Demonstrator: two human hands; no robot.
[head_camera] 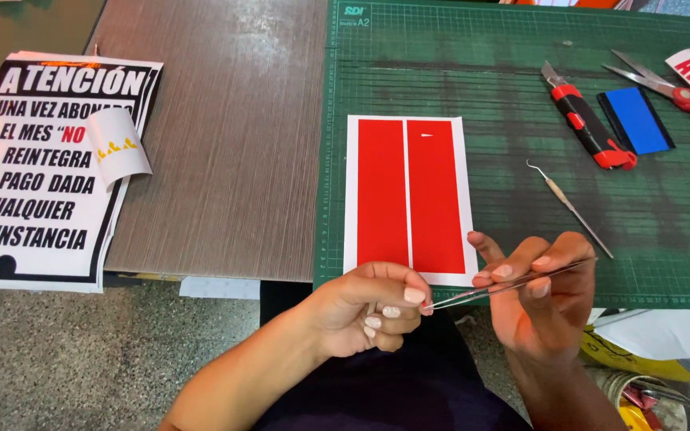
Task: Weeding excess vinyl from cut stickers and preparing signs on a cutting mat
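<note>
Tweezers [513, 281], thin and metal, are held in the right hand [541, 299], fingers closed on the shaft, tips aimed left toward the left hand [369, 311]. Left hand is pinched shut, thumb and forefinger meeting right at the tweezer tips; whether a scrap is caught there can't be told, too small. Both hands are kept at the near desk edge, just below a white sheet w/ two red vinyl strips [409, 195], which lies flat on the green cutting mat [521, 104]; a tiny white nick is seen near the top of the right strip. On the mat, right of the sheet, a hooked weeding pick [569, 206] is laid diagonally. Further back: a red-and-black utility knife [588, 120], a blue squeegee [636, 120] beside it, red-handled scissors [680, 88] at the edge. On the grey desk [217, 144] far left, a black-and-white printed poster [41, 160] is seen w/ a curled white backing scrap [117, 148] lying on it.
</note>
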